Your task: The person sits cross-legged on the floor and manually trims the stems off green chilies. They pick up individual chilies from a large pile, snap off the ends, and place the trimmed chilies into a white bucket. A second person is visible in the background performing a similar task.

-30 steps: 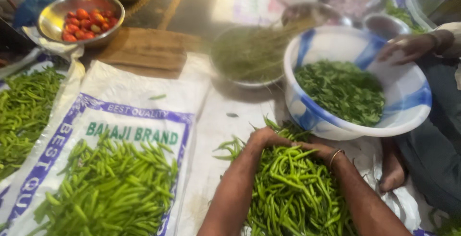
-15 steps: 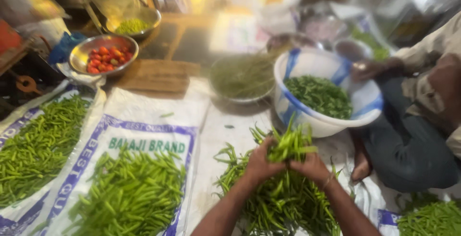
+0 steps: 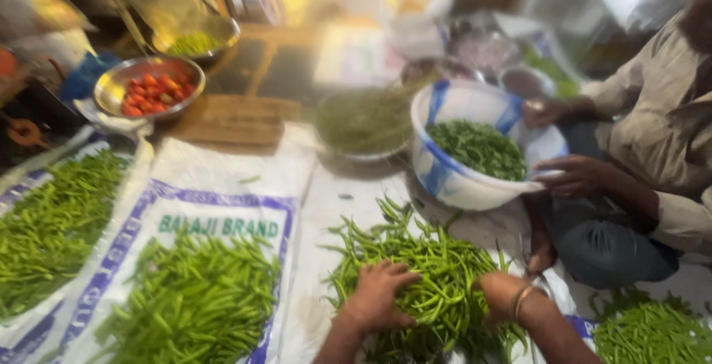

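Chillies (image 3: pixel 430 275) heaped between both hands: left hand (image 3: pixel 380 296) spread flat on the pile, right hand (image 3: pixel 498 296) half buried, grip unclear. Scoop too loosely and pods could spill well short of the tub (image 3: pixel 437 179) beyond.

Both hands (image 3: pixel 378 293) lowered from a raised bunch, now pressed flat on green chilli pile (image 3: pixel 430 275)

Head view: we look steeply down and forward, from close above the heap of green chillies (image 3: pixel 430 275).
Shared: single view, none.
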